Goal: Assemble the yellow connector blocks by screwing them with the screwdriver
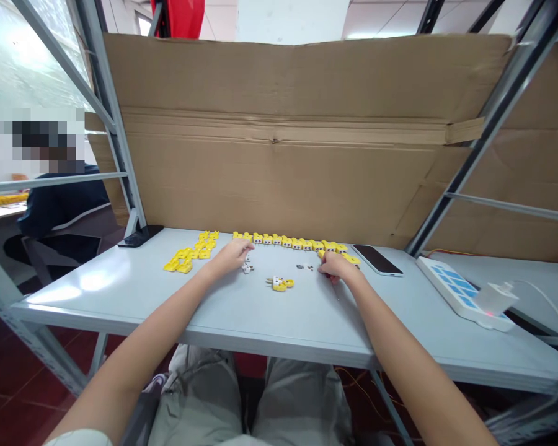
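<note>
My left hand (232,253) rests on the grey table (121,285), fingers curled near the left end of a row of small yellow plastic parts (288,241); a small pale part (247,268) lies just below its fingertips. My right hand (333,265) lies at the row's right end with fingers curled down, and whether it holds anything I cannot make out. Between the hands lie a lone yellow part (279,284) and tiny dark screws (304,267).
A cluster of yellow parts (190,251) lies at the left. A dark phone (377,259) and a white-and-blue power strip (460,292) with a charger (493,297) lie at the right. A cardboard wall (279,155) stands behind. Another person (58,204) sits at far left.
</note>
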